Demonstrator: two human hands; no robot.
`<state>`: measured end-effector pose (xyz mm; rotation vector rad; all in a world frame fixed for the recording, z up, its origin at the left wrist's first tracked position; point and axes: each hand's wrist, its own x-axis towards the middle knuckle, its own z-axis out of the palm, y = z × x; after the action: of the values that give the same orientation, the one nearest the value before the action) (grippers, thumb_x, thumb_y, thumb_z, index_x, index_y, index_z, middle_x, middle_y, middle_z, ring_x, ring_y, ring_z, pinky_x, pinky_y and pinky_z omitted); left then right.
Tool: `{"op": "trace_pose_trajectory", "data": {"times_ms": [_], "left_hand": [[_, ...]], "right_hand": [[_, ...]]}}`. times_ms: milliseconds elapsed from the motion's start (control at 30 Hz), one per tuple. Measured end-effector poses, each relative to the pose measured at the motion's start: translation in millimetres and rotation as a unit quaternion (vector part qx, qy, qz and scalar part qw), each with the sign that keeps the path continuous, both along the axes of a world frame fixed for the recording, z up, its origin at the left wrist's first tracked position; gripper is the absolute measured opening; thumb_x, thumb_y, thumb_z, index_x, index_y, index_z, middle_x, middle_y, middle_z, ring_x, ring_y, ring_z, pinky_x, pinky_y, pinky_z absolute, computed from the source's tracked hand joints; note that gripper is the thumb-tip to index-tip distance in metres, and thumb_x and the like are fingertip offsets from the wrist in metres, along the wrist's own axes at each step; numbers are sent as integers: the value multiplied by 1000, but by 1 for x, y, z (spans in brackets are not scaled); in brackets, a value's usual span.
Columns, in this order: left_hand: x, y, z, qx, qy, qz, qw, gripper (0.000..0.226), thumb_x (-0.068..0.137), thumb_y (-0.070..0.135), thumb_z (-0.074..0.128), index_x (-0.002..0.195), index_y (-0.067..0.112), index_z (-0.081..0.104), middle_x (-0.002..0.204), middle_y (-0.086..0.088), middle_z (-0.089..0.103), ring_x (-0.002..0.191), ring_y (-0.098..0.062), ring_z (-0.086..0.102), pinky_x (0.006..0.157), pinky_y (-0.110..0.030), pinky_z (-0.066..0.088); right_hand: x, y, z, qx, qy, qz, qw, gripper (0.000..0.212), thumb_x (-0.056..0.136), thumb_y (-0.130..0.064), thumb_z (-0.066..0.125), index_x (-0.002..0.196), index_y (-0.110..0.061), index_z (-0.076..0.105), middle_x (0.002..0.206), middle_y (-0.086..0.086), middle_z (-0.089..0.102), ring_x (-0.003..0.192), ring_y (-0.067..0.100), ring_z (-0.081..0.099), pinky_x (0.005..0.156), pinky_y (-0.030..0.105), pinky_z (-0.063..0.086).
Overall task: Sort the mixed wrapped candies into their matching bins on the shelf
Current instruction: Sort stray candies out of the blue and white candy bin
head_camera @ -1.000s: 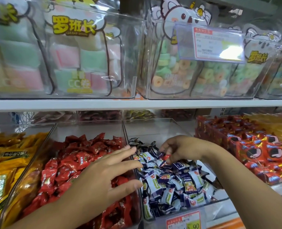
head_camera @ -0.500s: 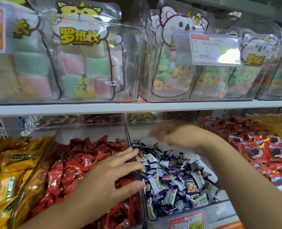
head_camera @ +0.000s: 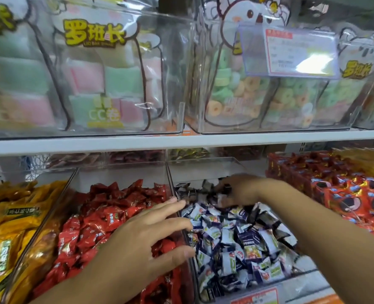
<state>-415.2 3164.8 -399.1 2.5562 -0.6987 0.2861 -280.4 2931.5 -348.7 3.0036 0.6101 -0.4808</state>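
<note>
Candies in blue-and-white wrappers fill the clear middle bin under the shelf board, with red-wrapped candies heaped in the bin just to its left. The left hand lies flat over the red heap, fingers straight and spread, the tips reaching across the divider. The right hand is at the back of the blue-and-white pile with its fingers curled down among the wrappers; blur hides whether they pinch a piece. Each candy looks light and small, a hard lump inside crinkly, glossy film that probably slides under a flat touch. The twisted or crimped wrapper ends seem the easiest place to pinch, or thumb and forefinger across the body. Loose neighbours are likely to shift and spill as one is lifted out.
</note>
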Motion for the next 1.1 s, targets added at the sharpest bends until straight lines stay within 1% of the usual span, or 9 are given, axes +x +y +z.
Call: {"op": "trace_pose_trajectory", "data": {"times_ms": [67,200,400,533,667,800,900,967,1100], "left_hand": [[2,0,-1,-9,-10,-1,1000,64,67,97,16,121,71,40,141,55,-2,132,27,-6,103,-13,5],[2,-1,-2,-13,-27,-3,1000,53,73,92,24,118,73,41,142,53,6,135,24,1,104,-12,8],[3,1,-7,-31,-64,3,998,41,81,84,35,116,67,49,145,46,20,137,19,15,105,-24,21],[1,0,-8,-32,-72,3,997,39,83,82,36,116,66,49,145,45,21,137,19,15,104,-24,20],[2,-1,-7,-32,-64,4,997,42,81,84,35,117,67,49,145,47,19,137,20,13,103,-22,21],[2,-2,-6,-37,-63,-1,997,41,82,83,37,116,66,50,145,45,23,137,18,17,102,-22,24],[0,-2,-4,-38,-48,2,998,46,76,89,32,115,69,48,143,49,16,135,22,11,102,-19,19],[-1,0,-3,-29,-36,-1,999,46,75,89,31,115,70,46,143,50,14,135,22,9,103,-18,18],[-2,-1,0,-14,-16,-1,1000,46,75,88,30,116,71,41,143,52,8,135,24,3,104,-17,14]], "right_hand": [[-2,4,16,33,-12,15,999,44,91,-44,61,132,-33,51,136,-7,52,116,16,54,84,21,40],[-1,56,3,112,42,85,989,52,83,-43,70,131,-34,51,134,-9,49,113,17,56,96,34,47],[26,48,-32,-77,24,76,994,84,79,-64,63,149,-42,20,159,-6,16,145,29,12,111,54,26],[31,17,-4,-107,14,40,993,64,86,-48,64,143,-36,40,149,2,33,133,29,37,104,45,41],[19,13,20,-83,70,46,993,53,93,-37,59,143,-30,43,141,1,49,89,17,63,84,31,50],[14,53,1,58,48,95,993,54,83,-46,69,132,-34,52,126,-1,57,103,17,60,81,32,53],[23,78,-43,-63,91,121,987,82,79,-59,66,148,-33,30,155,-1,29,139,26,32,105,47,39],[36,68,-57,-108,73,120,984,79,83,-64,57,150,-40,21,161,-11,6,147,27,8,112,57,24],[50,41,-45,-160,10,131,978,68,86,-59,57,146,-41,32,158,-11,17,145,29,12,112,56,26]]}}
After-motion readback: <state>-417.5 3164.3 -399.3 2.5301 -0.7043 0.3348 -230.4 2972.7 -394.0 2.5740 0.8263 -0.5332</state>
